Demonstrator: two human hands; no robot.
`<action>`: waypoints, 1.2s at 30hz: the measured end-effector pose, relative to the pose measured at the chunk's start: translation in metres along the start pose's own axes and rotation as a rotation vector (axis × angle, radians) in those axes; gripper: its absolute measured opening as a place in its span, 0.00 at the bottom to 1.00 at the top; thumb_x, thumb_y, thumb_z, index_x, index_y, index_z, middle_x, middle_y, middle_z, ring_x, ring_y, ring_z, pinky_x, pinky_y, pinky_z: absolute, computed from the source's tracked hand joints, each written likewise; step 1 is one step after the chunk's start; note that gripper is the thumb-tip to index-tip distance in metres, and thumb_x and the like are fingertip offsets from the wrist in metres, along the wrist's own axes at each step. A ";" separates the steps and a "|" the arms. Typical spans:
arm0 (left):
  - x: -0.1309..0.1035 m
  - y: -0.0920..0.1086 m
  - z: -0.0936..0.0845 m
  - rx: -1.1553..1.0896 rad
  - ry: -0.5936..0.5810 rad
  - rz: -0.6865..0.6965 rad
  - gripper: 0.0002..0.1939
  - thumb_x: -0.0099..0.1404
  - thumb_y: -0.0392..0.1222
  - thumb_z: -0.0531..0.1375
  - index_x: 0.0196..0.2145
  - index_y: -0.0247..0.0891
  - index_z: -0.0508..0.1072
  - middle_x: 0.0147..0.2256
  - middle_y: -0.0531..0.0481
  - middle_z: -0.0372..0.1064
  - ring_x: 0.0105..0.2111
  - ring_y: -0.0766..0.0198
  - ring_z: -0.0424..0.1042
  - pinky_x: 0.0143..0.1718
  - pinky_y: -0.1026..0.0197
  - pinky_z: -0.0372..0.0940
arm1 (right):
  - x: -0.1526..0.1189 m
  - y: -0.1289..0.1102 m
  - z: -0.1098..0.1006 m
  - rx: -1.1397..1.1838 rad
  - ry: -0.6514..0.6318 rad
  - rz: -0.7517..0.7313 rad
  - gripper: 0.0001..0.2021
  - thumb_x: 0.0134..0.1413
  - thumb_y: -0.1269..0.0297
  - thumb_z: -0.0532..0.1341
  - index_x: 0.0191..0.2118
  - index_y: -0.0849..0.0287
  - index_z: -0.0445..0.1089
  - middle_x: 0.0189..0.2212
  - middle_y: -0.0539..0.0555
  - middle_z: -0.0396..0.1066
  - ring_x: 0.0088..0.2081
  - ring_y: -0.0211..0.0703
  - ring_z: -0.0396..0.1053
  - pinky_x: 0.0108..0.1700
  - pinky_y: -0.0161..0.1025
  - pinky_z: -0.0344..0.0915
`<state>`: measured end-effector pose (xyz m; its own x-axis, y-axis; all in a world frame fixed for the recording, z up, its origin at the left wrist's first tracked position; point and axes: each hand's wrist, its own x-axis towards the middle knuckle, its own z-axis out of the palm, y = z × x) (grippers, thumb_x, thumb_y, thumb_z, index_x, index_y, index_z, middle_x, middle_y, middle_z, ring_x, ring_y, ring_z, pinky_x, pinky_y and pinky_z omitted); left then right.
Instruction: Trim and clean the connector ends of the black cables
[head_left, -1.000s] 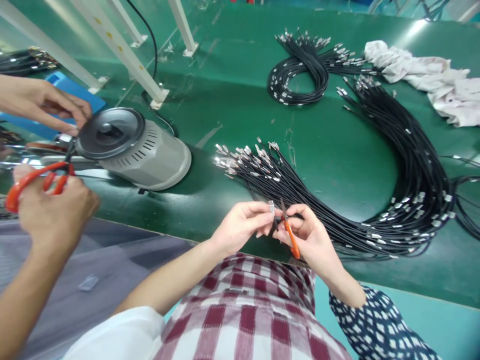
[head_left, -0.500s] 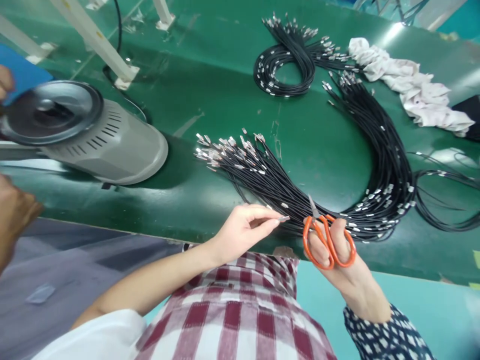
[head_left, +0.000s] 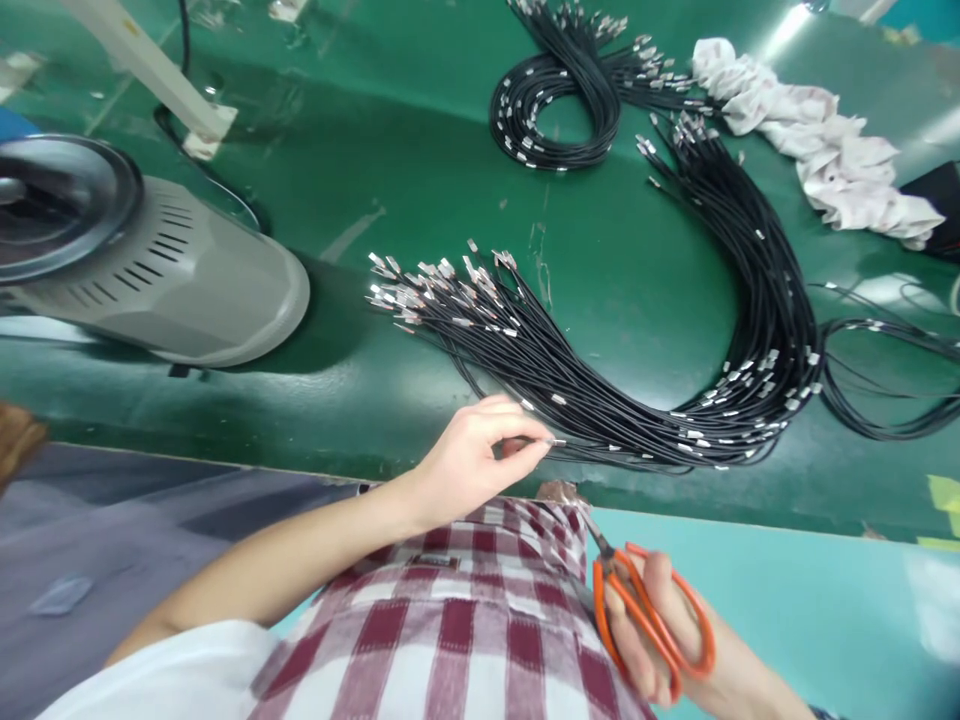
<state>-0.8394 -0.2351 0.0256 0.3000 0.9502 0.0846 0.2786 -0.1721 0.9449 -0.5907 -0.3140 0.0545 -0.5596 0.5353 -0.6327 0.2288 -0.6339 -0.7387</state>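
Between thumb and forefinger, my left hand (head_left: 484, 450) pinches the small metal end of a black cable, at the front edge of the bundle. Orange-handled scissors (head_left: 652, 615) are in my right hand (head_left: 660, 620), their blades pointing up and left in front of the checked apron (head_left: 465, 640), below the table edge. The large curved bundle of black cables (head_left: 765, 250) lies on the green table (head_left: 420, 170), with silver tips fanned out at its left end and small silver pieces along it.
A grey machine (head_left: 217, 270) with a round dark top stands at the left. Behind lie a looped cable bundle (head_left: 570, 155) and a crumpled white cloth (head_left: 825, 150). Thin cables (head_left: 862, 425) coil at the right. Part of another person's hand (head_left: 19, 440) shows at the left edge.
My right hand has drawn back down from the cables with the scissors. My left hand keeps its pinch near the bundle. The other person's hand has moved mostly out of view.
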 end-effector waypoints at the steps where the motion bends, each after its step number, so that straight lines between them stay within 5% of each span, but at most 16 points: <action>1: 0.000 0.000 0.000 0.011 0.001 0.014 0.07 0.67 0.37 0.60 0.36 0.36 0.79 0.23 0.52 0.66 0.28 0.65 0.64 0.33 0.61 0.59 | -0.004 0.002 0.001 0.045 -0.056 0.047 0.37 0.57 0.29 0.40 0.24 0.59 0.65 0.14 0.54 0.65 0.13 0.34 0.57 0.14 0.33 0.52; 3: -0.001 -0.001 0.000 0.033 0.007 0.053 0.07 0.67 0.38 0.60 0.36 0.36 0.79 0.23 0.52 0.66 0.28 0.64 0.63 0.34 0.61 0.60 | -0.010 0.002 0.000 0.187 -0.183 0.136 0.36 0.50 0.26 0.49 0.29 0.60 0.65 0.18 0.57 0.70 0.15 0.34 0.60 0.16 0.31 0.54; 6: -0.002 -0.001 0.001 0.070 0.003 0.133 0.07 0.67 0.38 0.60 0.36 0.36 0.79 0.23 0.51 0.66 0.29 0.64 0.63 0.33 0.60 0.60 | -0.011 -0.010 -0.013 0.147 -0.162 0.091 0.28 0.52 0.33 0.58 0.32 0.59 0.63 0.17 0.53 0.70 0.14 0.33 0.58 0.18 0.31 0.54; 8: -0.003 0.000 0.001 0.092 -0.018 0.191 0.07 0.67 0.37 0.59 0.37 0.36 0.78 0.25 0.50 0.68 0.29 0.63 0.63 0.34 0.59 0.60 | -0.007 -0.027 -0.025 -0.101 -0.003 -0.023 0.22 0.55 0.41 0.62 0.35 0.57 0.64 0.19 0.50 0.69 0.18 0.35 0.60 0.21 0.33 0.55; 12: -0.005 0.007 0.000 0.131 -0.064 0.287 0.07 0.68 0.36 0.58 0.38 0.36 0.76 0.27 0.49 0.70 0.30 0.63 0.63 0.36 0.58 0.60 | 0.005 -0.068 -0.044 -0.993 0.364 -0.422 0.13 0.55 0.55 0.65 0.41 0.55 0.69 0.28 0.51 0.72 0.30 0.43 0.68 0.36 0.41 0.58; 17: -0.010 0.013 -0.001 0.158 -0.076 0.300 0.06 0.68 0.35 0.58 0.37 0.35 0.75 0.27 0.49 0.68 0.30 0.64 0.62 0.36 0.59 0.60 | 0.017 -0.098 -0.043 -1.518 0.282 -0.603 0.10 0.59 0.56 0.62 0.34 0.57 0.69 0.22 0.46 0.69 0.24 0.38 0.65 0.36 0.41 0.49; 23: -0.010 0.013 -0.001 0.169 -0.096 0.282 0.06 0.69 0.35 0.57 0.36 0.35 0.75 0.28 0.49 0.68 0.30 0.64 0.61 0.37 0.59 0.59 | 0.022 -0.106 -0.043 -1.721 0.232 -0.620 0.16 0.64 0.58 0.57 0.25 0.58 0.66 0.18 0.46 0.67 0.20 0.38 0.61 0.35 0.41 0.46; 36: -0.007 0.010 -0.001 0.145 -0.111 0.249 0.06 0.68 0.35 0.58 0.35 0.35 0.75 0.26 0.50 0.69 0.29 0.63 0.62 0.35 0.59 0.59 | 0.026 -0.112 -0.043 -1.763 0.173 -0.590 0.16 0.65 0.60 0.55 0.25 0.57 0.67 0.18 0.48 0.67 0.20 0.38 0.59 0.35 0.42 0.46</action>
<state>-0.8400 -0.2427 0.0350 0.4713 0.8412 0.2652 0.3091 -0.4391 0.8436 -0.5963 -0.2049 0.1114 -0.8125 0.5582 -0.1681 0.5796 0.8043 -0.1310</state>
